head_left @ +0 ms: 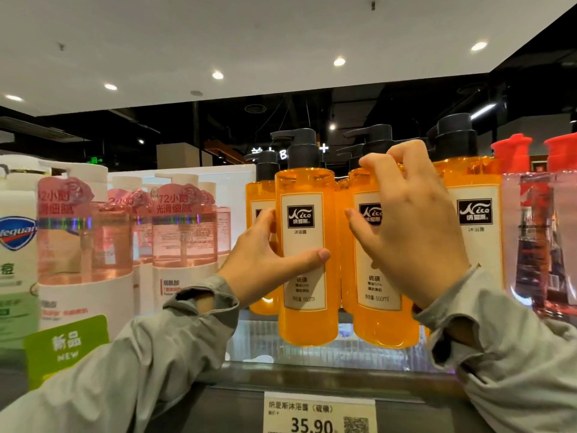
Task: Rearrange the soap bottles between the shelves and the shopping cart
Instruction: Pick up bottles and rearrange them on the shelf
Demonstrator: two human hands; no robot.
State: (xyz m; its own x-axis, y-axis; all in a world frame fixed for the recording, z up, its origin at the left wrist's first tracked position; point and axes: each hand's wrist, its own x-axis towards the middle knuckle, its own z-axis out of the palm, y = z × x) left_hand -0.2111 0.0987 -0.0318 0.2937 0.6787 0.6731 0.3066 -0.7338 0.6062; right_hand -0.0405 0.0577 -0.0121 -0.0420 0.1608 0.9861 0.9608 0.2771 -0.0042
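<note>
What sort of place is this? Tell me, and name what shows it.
Most likely a supermarket or drugstore toiletries aisle: rows of identical orange body-wash bottles, a shelf-edge price tag reading 35.90, and a green NEW sign.

Count log. I see four orange soap bottles [307, 323]: one in the fingers of the left hand [265, 254], one in those of the right hand [412, 232], one just left of the left fingertips, one right of the right knuckles (extra black pumps [351, 151] behind, uncountable). Red-capped bottles [512, 154] past those: two. Pink bottles [184, 239] far left: at least three.
</note>
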